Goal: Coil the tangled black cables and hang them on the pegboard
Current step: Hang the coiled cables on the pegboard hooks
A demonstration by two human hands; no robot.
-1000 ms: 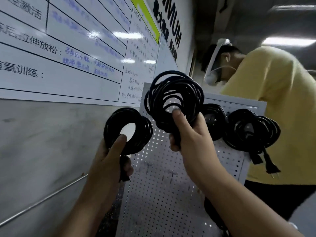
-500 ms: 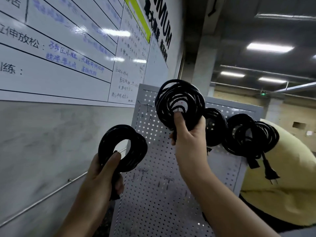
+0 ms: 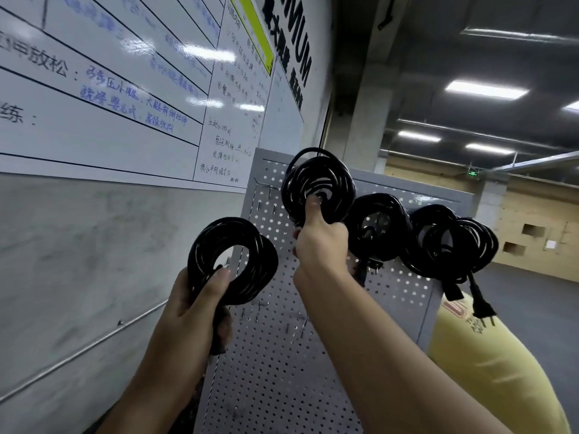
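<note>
My right hand grips a coiled black cable and holds it up against the top of the grey pegboard, close to a hook at the upper left. My left hand grips a second black coil lower down, in front of the pegboard's left edge. Two more black coils hang on the board to the right: one coil beside my right hand, and a larger bundle with plugs dangling below it.
A whiteboard with handwriting covers the wall on the left, with a metal rail under it. A person in a yellow shirt bends low at the right, behind the pegboard. Small bare hooks stick out of the board's middle.
My right hand has carried its coil further up and toward the pegboard's top row. The left hand with its coil stays low. The person in yellow has bent down out of the way.
</note>
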